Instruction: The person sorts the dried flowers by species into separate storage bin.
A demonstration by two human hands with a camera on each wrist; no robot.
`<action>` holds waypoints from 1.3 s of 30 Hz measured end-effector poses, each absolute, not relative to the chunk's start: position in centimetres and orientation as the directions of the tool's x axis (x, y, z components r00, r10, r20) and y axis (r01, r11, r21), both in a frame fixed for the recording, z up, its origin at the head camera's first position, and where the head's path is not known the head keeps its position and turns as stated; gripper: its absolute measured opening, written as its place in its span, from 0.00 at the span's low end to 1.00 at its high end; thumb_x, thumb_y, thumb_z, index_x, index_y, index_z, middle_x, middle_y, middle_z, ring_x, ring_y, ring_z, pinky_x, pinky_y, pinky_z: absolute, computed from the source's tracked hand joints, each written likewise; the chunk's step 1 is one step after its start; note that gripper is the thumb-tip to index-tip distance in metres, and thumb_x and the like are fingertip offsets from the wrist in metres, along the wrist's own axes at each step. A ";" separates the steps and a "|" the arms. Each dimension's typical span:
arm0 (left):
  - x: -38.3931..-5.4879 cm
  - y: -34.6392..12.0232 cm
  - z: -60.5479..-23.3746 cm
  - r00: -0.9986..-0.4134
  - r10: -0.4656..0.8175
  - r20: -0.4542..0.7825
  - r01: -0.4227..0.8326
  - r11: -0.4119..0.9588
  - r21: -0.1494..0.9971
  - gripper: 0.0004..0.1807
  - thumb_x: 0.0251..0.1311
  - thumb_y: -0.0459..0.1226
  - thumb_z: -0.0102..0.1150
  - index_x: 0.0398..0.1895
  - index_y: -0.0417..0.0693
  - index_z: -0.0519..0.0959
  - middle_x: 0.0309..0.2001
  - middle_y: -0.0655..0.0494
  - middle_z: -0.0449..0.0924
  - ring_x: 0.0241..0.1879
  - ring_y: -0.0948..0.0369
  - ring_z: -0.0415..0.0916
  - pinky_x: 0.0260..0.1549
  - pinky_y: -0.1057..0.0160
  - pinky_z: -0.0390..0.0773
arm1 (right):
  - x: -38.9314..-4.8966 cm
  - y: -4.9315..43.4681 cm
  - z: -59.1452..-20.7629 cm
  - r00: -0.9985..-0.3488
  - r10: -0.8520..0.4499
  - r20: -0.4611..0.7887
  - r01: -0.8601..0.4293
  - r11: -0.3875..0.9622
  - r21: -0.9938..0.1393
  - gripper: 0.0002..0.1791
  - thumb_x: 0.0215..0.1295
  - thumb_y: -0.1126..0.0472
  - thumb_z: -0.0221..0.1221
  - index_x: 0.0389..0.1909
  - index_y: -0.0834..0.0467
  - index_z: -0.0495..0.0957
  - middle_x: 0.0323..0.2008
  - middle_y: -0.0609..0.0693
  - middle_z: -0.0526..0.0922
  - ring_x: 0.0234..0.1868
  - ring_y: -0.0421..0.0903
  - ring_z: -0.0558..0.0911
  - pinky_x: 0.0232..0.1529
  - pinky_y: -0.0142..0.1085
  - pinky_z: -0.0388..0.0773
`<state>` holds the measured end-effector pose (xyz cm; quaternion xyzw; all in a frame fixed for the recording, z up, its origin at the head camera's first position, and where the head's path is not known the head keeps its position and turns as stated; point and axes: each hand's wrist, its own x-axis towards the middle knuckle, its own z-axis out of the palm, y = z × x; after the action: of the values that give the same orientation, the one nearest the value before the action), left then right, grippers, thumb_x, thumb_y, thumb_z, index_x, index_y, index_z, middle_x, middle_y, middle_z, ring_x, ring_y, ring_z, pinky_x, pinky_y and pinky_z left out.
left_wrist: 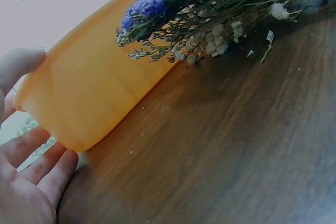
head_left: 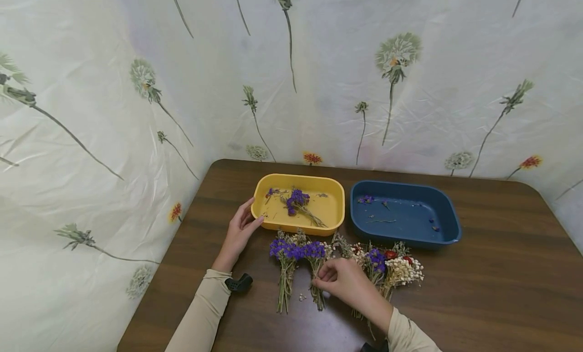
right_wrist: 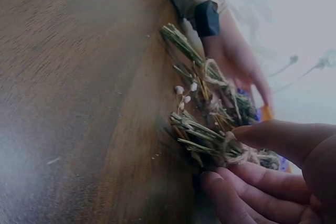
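Observation:
My left hand (head_left: pixel 240 229) holds the left front corner of a yellow tray (head_left: pixel 339 221), thumb on the near side and fingers around the end. Inside the tray lies a small dried bunch with purple flowers (head_left: pixel 297 198). With thumb and fingers, my right hand (head_left: pixel 348 283) pinches the twine-tied stems of a dried flower bouquet (head_left: pixel 315 251) on the table. In the right wrist view the twine (right_wrist: pixel 236 150) sits between thumb and fingers. Just left of it lies another purple-topped bouquet (head_left: pixel 284 271). More bouquets with white flowers (head_left: pixel 403 271) lie right of the hand, their stems partly hidden.
A blue tray (head_left: pixel 448 235) with a few loose bits of purple flower and stem stands right of the yellow one. Small white flower bits (head_left: pixel 302 297) lie on the brown table (head_left: pixel 501 291). A dandelion-patterned curtain (head_left: pixel 328 89) hangs behind the table.

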<state>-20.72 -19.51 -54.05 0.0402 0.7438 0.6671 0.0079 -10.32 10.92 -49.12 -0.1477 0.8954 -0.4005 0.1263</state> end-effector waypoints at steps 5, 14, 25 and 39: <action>-20.4 -19.5 -53.2 -0.996 0.088 0.016 0.025 0.103 0.994 0.38 0.72 0.39 0.62 0.82 0.51 0.58 0.80 0.43 0.59 0.78 0.45 0.61 0.74 0.42 0.64 | -10.3 10.9 -49.5 -0.927 -0.364 -0.094 -0.174 0.637 -0.751 0.09 0.58 0.53 0.74 0.26 0.52 0.85 0.25 0.42 0.87 0.26 0.34 0.81 0.32 0.27 0.80; -19.3 -19.0 -51.0 -0.995 0.096 0.028 0.038 0.103 0.994 0.38 0.72 0.39 0.62 0.81 0.48 0.59 0.79 0.42 0.60 0.77 0.44 0.63 0.72 0.46 0.68 | -10.2 10.9 -49.5 -0.933 -0.342 -0.110 -0.132 0.612 -0.780 0.06 0.58 0.58 0.72 0.27 0.53 0.85 0.26 0.43 0.86 0.26 0.36 0.82 0.31 0.28 0.80; -19.3 -19.2 -50.9 -0.994 0.107 0.021 0.031 0.088 0.996 0.38 0.72 0.38 0.62 0.81 0.48 0.59 0.78 0.40 0.61 0.75 0.44 0.64 0.57 0.77 0.73 | -10.2 11.2 -49.7 -0.929 -0.326 -0.174 -0.019 0.511 -0.859 0.09 0.60 0.58 0.72 0.27 0.57 0.83 0.24 0.47 0.84 0.20 0.43 0.83 0.23 0.33 0.82; -19.3 -19.0 -51.0 -0.995 0.093 0.025 0.035 0.104 0.994 0.37 0.72 0.38 0.62 0.81 0.47 0.59 0.78 0.40 0.62 0.75 0.45 0.65 0.69 0.57 0.72 | -10.3 11.5 -49.2 -0.919 -0.350 -0.179 0.035 0.381 -0.924 0.14 0.60 0.55 0.74 0.31 0.62 0.85 0.29 0.51 0.87 0.28 0.44 0.87 0.29 0.36 0.87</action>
<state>-19.31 -19.05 -50.96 0.0432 0.7428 0.6678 0.0218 -10.33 11.51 -49.16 -0.0971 0.8122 -0.5477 0.1758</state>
